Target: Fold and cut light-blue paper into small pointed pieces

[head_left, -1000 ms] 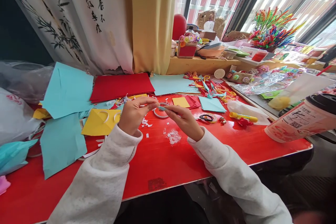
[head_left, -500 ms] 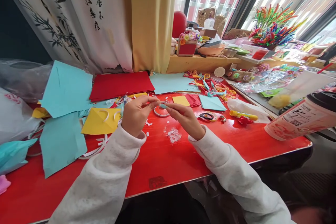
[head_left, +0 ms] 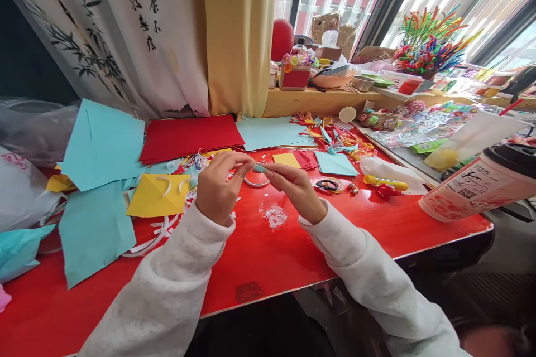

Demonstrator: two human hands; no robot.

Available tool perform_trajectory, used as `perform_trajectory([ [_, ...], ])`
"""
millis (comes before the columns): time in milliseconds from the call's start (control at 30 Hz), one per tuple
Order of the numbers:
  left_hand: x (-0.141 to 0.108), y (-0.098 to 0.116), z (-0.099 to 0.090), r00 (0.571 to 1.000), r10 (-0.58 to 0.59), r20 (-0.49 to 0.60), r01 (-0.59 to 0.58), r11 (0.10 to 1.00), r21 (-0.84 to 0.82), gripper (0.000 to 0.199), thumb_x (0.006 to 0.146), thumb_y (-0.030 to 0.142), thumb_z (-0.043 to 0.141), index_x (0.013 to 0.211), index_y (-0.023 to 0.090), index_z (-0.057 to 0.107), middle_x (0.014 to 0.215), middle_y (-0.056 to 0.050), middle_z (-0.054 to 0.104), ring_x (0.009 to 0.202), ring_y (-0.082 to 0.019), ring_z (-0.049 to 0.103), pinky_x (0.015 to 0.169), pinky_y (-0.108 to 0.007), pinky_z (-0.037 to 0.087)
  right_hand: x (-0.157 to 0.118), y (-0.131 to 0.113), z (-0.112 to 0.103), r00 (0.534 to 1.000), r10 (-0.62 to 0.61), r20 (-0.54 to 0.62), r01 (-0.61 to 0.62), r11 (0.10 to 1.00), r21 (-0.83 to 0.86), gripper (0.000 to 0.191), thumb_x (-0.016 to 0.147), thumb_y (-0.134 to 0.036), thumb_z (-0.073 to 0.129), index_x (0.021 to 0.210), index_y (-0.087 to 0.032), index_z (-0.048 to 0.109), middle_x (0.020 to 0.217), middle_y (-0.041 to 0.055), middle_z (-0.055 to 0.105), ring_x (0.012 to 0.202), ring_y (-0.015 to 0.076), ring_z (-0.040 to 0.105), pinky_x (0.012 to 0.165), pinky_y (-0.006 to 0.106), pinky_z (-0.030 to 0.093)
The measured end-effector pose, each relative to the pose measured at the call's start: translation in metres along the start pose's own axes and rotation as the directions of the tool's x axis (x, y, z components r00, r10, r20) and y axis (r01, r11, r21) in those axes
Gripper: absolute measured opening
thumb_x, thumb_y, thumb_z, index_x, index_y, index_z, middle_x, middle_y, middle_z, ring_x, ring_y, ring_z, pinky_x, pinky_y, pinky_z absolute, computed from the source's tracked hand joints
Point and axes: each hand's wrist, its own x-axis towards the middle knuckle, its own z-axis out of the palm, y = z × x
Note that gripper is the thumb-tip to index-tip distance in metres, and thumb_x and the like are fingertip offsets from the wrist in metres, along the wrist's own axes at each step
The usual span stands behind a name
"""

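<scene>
Both hands meet above the middle of the red table (head_left: 293,256). A small light-blue piece (head_left: 259,168) sits between their fingertips. My right hand (head_left: 295,187) pinches it between thumb and forefinger. My left hand (head_left: 221,184) is closed in a pinch at the left end of the same piece, its fingertips partly covering it. Just behind and below the fingertips is a thin white ring (head_left: 256,182). White scraps (head_left: 275,216) lie on the table below the hands.
Light-blue sheets (head_left: 98,228) and a yellow paper (head_left: 158,195) lie left, red sheets (head_left: 192,136) behind. Scissors (head_left: 326,136), a folded blue paper (head_left: 335,164), a yellow tube (head_left: 385,182) and a large lidded cup (head_left: 481,181) are on the right.
The view has shifted slightly, so the table items appear a little further left. Both hands keep their pinch on the small blue piece, which is tilted a little more.
</scene>
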Motion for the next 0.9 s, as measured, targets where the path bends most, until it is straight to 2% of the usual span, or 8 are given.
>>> perform_trajectory([
  [267, -0.001, 0.001, 0.0016, 1.0, -0.029, -0.003, 0.029, 1.0, 0.0, 0.013, 0.08, 0.027, 0.052, 0.079, 0.019, 0.062, 0.084, -0.002, 0.064, 0.081, -0.015, 0.058, 0.075, -0.027, 0.047, -0.0002, 0.0014, -0.0007, 0.999, -0.037, 0.006, 0.037, 0.999, -0.031, 0.026, 0.081, -0.031, 0.051, 0.1, -0.019, 0.063, 0.073, 0.0006, 0.058, 0.064, 0.0085, 0.05, 0.053, 0.021, 0.04],
  [533, -0.004, 0.003, 0.0033, 0.999, 0.042, -0.003, -0.042, 0.998, 0.04, 0.013, 0.08, 0.024, 0.052, 0.086, 0.018, 0.062, 0.09, -0.003, 0.065, 0.088, -0.015, 0.058, 0.083, -0.029, 0.045, -0.0012, 0.0031, -0.0004, 0.999, -0.039, -0.023, 0.039, 0.999, 0.009, 0.024, 0.08, -0.028, 0.052, 0.099, -0.019, 0.064, 0.074, 0.0004, 0.059, 0.063, 0.0082, 0.05, 0.053, 0.022, 0.041],
  [900, -0.0037, 0.0063, 0.0044, 0.999, -0.033, -0.011, 0.032, 0.998, -0.05, 0.015, 0.079, 0.026, 0.053, 0.088, 0.018, 0.064, 0.091, -0.002, 0.063, 0.087, -0.013, 0.057, 0.076, -0.023, 0.048, -0.001, 0.0016, -0.0033, 0.995, -0.082, -0.049, 0.078, 0.994, -0.077, 0.024, 0.08, -0.026, 0.052, 0.1, -0.018, 0.064, 0.077, 0.0016, 0.062, 0.066, 0.0102, 0.053, 0.056, 0.024, 0.043],
])
